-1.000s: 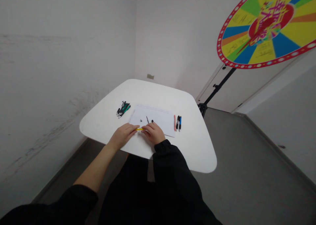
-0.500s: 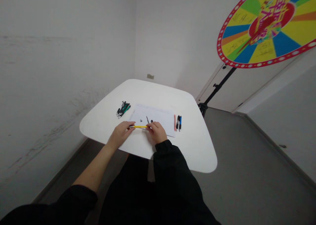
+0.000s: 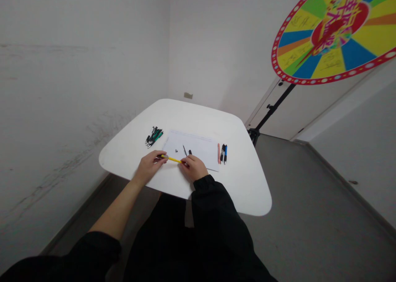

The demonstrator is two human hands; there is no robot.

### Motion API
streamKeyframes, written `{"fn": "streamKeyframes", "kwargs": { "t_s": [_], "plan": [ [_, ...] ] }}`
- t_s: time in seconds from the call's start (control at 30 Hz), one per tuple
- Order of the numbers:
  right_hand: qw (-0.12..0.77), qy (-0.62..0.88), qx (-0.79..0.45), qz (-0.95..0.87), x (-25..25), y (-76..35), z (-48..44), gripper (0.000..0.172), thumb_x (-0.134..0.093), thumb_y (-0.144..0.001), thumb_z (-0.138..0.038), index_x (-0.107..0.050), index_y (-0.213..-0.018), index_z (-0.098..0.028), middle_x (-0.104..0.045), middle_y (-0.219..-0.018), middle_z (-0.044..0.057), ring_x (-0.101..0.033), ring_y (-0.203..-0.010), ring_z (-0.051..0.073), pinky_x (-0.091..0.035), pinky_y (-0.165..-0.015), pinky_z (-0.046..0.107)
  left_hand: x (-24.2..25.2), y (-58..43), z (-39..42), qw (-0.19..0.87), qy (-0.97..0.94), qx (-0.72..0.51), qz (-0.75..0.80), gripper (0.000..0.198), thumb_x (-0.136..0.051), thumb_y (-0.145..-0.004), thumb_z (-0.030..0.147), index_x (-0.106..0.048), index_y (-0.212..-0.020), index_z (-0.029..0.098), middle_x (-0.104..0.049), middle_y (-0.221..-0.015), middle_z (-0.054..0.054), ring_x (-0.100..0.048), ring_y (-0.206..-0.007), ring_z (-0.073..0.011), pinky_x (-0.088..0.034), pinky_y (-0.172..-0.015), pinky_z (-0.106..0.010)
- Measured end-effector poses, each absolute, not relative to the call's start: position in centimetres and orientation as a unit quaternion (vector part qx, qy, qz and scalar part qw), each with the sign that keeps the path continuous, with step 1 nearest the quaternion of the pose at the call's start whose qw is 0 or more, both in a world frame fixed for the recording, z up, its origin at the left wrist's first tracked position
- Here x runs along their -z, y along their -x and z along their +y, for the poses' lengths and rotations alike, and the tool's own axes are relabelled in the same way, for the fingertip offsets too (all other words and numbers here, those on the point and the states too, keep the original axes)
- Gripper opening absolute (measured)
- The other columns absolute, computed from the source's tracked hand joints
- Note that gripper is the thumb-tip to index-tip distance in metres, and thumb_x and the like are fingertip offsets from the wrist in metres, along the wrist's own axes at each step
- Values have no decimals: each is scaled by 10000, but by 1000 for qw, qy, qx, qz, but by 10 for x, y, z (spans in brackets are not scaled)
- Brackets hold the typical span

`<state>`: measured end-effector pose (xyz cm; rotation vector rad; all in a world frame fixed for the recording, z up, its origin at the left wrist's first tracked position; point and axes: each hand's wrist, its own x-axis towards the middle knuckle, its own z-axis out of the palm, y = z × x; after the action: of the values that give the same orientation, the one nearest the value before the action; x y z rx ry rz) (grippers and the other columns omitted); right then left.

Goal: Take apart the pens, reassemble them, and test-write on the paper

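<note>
A yellow pen (image 3: pixel 174 159) is held between my two hands above the near edge of a white paper sheet (image 3: pixel 201 148). My left hand (image 3: pixel 150 165) pinches its left end, where a grey and dark part shows. The right end is pinched by my right hand (image 3: pixel 193 167). Just beyond my right hand, a thin dark stick (image 3: pixel 185 150) and a small black piece (image 3: pixel 190 152) lie on the paper. A small grey piece (image 3: pixel 176 150) rests there too, further left.
Several black and green pens (image 3: pixel 154 137) lie at the left of the white table (image 3: pixel 244 183). Right of the paper are a pink pen (image 3: pixel 218 153), a black pen (image 3: pixel 222 153) and a blue pen (image 3: pixel 225 154). A colourful wheel (image 3: pixel 334 34) stands behind, at right.
The yellow pen has tilted, its left end now higher and its right end lower. My left hand has shifted slightly left and up, my right hand slightly left and down.
</note>
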<state>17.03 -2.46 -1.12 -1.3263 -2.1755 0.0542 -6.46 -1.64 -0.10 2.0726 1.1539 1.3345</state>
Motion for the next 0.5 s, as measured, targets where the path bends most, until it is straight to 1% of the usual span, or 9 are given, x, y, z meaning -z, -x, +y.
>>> {"fn": "streamKeyframes", "kwargs": {
  "t_s": [0.27,0.5],
  "plan": [
    [317,489,-24,-812,18,-173,-18,81,-677,-910,-206,-750,-939,-227,-688,-872,28,-647,-796,148,-492,-738,243,1,65,-15,198,-748,-472,423,337,-622,-920,481,-686,-1076,189,-753,-996,-77,-745,-838,-204,-651,-786,-357],
    [308,511,-44,-801,17,-175,-18,113,-654,-931,-211,-759,-971,-230,-707,-912,45,-659,-864,170,-508,-796,262,0,65,-16,202,-752,-464,421,337,-619,-921,491,-693,-1066,196,-749,-998,-68,-738,-829,-194,-646,-778,-342]
  ]
}}
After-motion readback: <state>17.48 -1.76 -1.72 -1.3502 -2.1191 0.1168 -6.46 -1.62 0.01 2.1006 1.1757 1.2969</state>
